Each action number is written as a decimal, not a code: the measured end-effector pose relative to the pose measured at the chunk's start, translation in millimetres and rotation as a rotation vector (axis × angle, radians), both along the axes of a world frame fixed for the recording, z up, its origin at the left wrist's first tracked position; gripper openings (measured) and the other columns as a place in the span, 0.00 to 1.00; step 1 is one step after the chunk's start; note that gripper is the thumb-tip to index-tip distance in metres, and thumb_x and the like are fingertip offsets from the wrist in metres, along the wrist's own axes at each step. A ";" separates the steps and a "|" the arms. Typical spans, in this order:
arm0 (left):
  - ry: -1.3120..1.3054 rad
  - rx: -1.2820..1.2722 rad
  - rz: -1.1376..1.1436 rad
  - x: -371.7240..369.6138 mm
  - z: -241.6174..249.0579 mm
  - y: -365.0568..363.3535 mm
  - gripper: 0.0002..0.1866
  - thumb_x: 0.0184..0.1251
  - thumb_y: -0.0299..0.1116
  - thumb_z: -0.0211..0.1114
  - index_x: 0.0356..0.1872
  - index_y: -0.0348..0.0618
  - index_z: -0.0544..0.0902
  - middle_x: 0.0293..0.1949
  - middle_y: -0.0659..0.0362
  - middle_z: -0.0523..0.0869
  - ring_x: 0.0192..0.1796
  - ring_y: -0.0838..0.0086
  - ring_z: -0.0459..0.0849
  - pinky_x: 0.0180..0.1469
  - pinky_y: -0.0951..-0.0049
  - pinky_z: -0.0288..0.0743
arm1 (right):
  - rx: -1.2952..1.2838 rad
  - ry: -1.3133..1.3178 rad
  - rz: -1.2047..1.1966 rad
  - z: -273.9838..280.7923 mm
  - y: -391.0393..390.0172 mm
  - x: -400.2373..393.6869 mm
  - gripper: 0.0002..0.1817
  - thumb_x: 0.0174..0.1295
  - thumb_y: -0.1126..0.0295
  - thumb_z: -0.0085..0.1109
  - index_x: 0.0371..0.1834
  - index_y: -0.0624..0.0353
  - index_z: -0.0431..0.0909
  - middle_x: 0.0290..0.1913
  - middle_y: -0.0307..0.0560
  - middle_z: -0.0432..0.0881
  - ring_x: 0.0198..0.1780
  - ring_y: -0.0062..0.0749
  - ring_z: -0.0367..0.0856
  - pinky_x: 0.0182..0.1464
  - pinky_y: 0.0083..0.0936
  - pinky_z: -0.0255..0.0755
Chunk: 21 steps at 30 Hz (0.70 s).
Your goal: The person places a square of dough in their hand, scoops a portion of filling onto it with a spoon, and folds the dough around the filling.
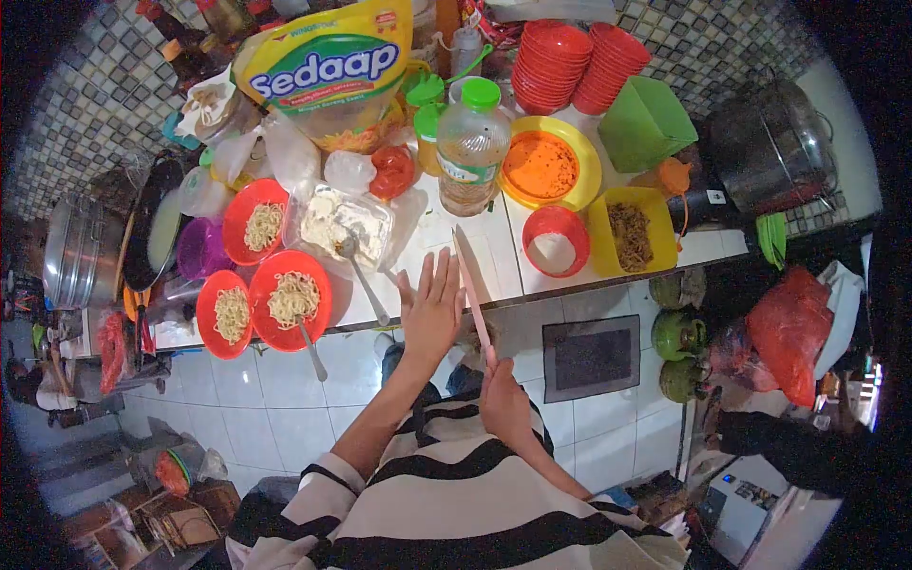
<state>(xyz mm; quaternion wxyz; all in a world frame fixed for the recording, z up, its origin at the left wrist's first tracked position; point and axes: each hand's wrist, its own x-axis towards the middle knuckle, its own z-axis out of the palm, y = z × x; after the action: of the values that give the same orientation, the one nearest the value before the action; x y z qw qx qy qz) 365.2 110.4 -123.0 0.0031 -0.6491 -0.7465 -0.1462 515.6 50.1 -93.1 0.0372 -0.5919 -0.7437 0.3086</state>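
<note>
My left hand point(430, 309) lies flat at the front edge of the white tiled counter point(418, 249), fingers stretched out and apart, holding nothing. Wrapped round the handle end of a long, slim knife point(473, 296) with a pinkish tint is my right hand point(505, 404), just in front of the counter. The knife points away from me, its tip over the counter and close to my left fingers. Beyond the tip stands a clear plastic bottle point(467, 157) with a green cap. Left of my left hand, a spoon point(366, 280) rests in a tub of white paste point(334, 226).
Red bowls of noodles point(285, 296) stand at the left edge, one with a spoon jutting out. To the right are a red bowl point(581, 237) of white stuff, a yellow container point(600, 220) and an orange-filled plate point(578, 142). A large Sedaap bag point(323, 81) stands behind.
</note>
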 end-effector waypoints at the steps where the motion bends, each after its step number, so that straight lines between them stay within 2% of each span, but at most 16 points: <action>1: 0.020 0.014 -0.008 0.2 -1.0 -0.1 0.26 0.64 0.37 0.48 0.63 0.46 0.58 0.65 0.61 0.58 0.67 0.68 0.55 0.64 0.48 0.44 | -0.003 -0.002 -0.004 4.1 0.7 -2.2 0.15 0.63 0.66 0.41 0.45 0.69 0.61 0.22 0.59 0.75 0.23 0.50 0.78 0.20 0.41 0.72; 3: 0.027 0.014 -0.003 1.8 -2.3 -0.5 0.26 0.64 0.37 0.48 0.63 0.46 0.59 0.65 0.61 0.58 0.67 0.68 0.55 0.64 0.49 0.43 | 0.081 0.039 -0.006 11.9 2.9 -6.4 0.11 0.64 0.66 0.39 0.35 0.64 0.57 0.19 0.61 0.74 0.23 0.56 0.76 0.22 0.44 0.70; 7: 0.030 0.013 0.002 1.8 -0.1 -0.3 0.25 0.64 0.36 0.47 0.63 0.45 0.59 0.65 0.61 0.59 0.67 0.68 0.55 0.65 0.50 0.41 | 0.053 0.057 -0.007 16.3 9.2 -9.6 0.12 0.64 0.65 0.39 0.36 0.65 0.58 0.20 0.62 0.75 0.24 0.55 0.77 0.23 0.44 0.71; 10: 0.033 0.012 -0.009 0.8 -2.4 -0.8 0.25 0.63 0.35 0.46 0.63 0.45 0.60 0.65 0.60 0.58 0.67 0.68 0.55 0.65 0.50 0.41 | -0.070 -0.080 -0.039 16.9 17.1 -20.9 0.12 0.65 0.64 0.38 0.38 0.65 0.59 0.22 0.62 0.76 0.24 0.55 0.77 0.24 0.44 0.71; 12: 0.045 0.006 -0.010 0.5 -2.5 -1.0 0.25 0.63 0.35 0.46 0.63 0.45 0.59 0.65 0.61 0.58 0.67 0.68 0.55 0.65 0.50 0.41 | 0.130 -0.200 0.001 -0.9 18.3 -25.1 0.16 0.63 0.67 0.42 0.50 0.64 0.63 0.23 0.51 0.78 0.19 0.40 0.79 0.17 0.30 0.72; 13: 0.057 0.005 -0.011 0.7 -2.4 -0.7 0.25 0.63 0.35 0.47 0.63 0.45 0.59 0.65 0.61 0.58 0.67 0.68 0.55 0.65 0.49 0.41 | 0.130 -0.201 0.002 -4.0 18.1 -24.8 0.16 0.63 0.67 0.42 0.50 0.64 0.63 0.23 0.51 0.78 0.19 0.40 0.79 0.17 0.30 0.72; 15: 0.049 0.007 -0.003 1.5 -2.0 -0.2 0.26 0.63 0.35 0.47 0.63 0.45 0.59 0.66 0.61 0.58 0.67 0.68 0.55 0.65 0.49 0.41 | 0.147 -0.122 0.015 -6.1 16.6 -22.9 0.17 0.62 0.67 0.43 0.51 0.65 0.63 0.31 0.55 0.79 0.23 0.35 0.80 0.18 0.28 0.73; 16: 0.044 0.012 0.003 1.8 -1.7 -0.4 0.26 0.63 0.35 0.47 0.63 0.45 0.59 0.66 0.61 0.57 0.67 0.68 0.55 0.65 0.48 0.41 | 0.146 -0.123 0.015 -4.6 11.9 -20.6 0.17 0.62 0.67 0.43 0.51 0.65 0.63 0.31 0.55 0.79 0.23 0.35 0.80 0.18 0.28 0.73; 18: 0.030 0.010 0.005 2.4 -1.6 0.0 0.26 0.63 0.35 0.47 0.63 0.45 0.59 0.66 0.61 0.57 0.67 0.68 0.55 0.65 0.48 0.41 | 0.200 -0.278 0.168 4.3 1.4 -16.4 0.18 0.62 0.67 0.43 0.52 0.64 0.63 0.42 0.56 0.75 0.27 0.36 0.80 0.20 0.27 0.74; 19: 0.012 0.006 0.010 2.5 -2.1 -0.2 0.26 0.63 0.35 0.47 0.63 0.44 0.59 0.66 0.61 0.57 0.67 0.68 0.55 0.65 0.48 0.41 | 0.200 -0.277 0.168 10.2 2.1 -15.1 0.18 0.62 0.67 0.43 0.52 0.64 0.63 0.42 0.56 0.75 0.27 0.36 0.80 0.20 0.27 0.74; 21: 0.025 0.002 0.006 1.9 -3.9 -1.1 0.26 0.63 0.35 0.47 0.63 0.44 0.59 0.65 0.60 0.58 0.67 0.68 0.55 0.65 0.47 0.41 | -0.032 -0.251 0.137 21.8 4.8 -13.4 0.18 0.61 0.68 0.43 0.54 0.63 0.63 0.48 0.54 0.71 0.31 0.35 0.80 0.23 0.27 0.74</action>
<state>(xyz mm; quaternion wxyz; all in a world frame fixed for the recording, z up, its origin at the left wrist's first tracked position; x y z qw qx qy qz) 367.2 109.3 -126.9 0.0137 -0.6486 -0.7482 -0.1389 502.1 54.9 -71.3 -0.0867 -0.5740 -0.7763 0.2456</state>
